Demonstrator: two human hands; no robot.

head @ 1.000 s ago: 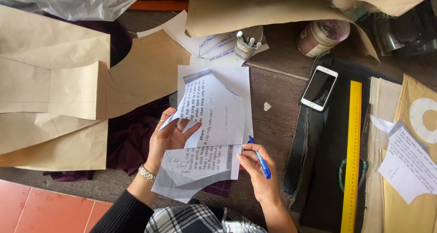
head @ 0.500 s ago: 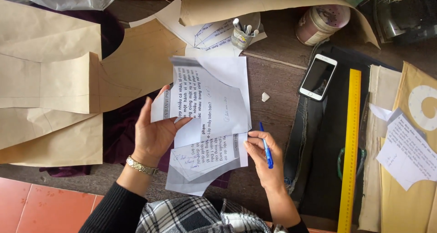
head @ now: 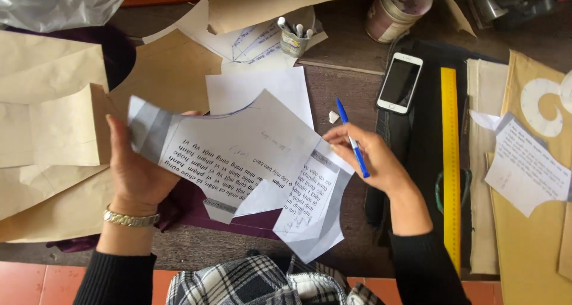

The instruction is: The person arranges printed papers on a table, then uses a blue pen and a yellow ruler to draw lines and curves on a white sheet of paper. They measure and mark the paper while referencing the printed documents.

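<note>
Both hands work over a wooden table (head: 351, 87). Left hand (head: 138, 171), wearing a gold watch (head: 131, 218), grips a cut printed paper piece (head: 238, 156) by its left end, fingers curled over the edge, lifting it clear of the table. Right hand (head: 366, 156), at three o'clock from that sheet, holds a blue pen (head: 353, 139) between closed fingers, its fingertips touching a second printed sheet (head: 310, 207) lying beneath. A white phone (head: 400, 83) sits at one o'clock from the right hand, a yellow ruler (head: 450, 162) at three o'clock.
</note>
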